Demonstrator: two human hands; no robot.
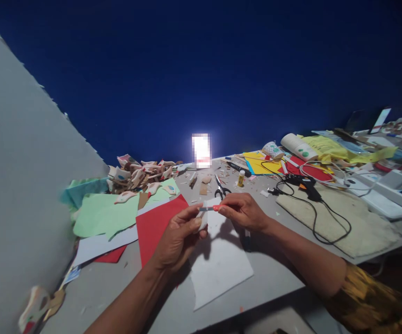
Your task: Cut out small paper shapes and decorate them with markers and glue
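Note:
My left hand (183, 234) is closed on a small white piece of paper (203, 221), held between thumb and fingers above the table. My right hand (239, 211) pinches a slim tool with a red end (216, 208) and a narrow grey length, perhaps a craft knife. Its grey part points left and lies across the top of the white piece, close to my left fingertips. Beneath both hands is a white sheet (221, 271). Just beyond my right fingers lie black-handled scissors (220, 188). A red sheet (159, 225) rests beside my left hand.
Light green sheets (99, 213) and a pile of cut-out shapes (140, 174) are at left. A small yellow glue stick (241, 179) stands behind my right hand. At right, a black glue gun (305, 185) with a looping cord lies on a beige cloth (367, 227).

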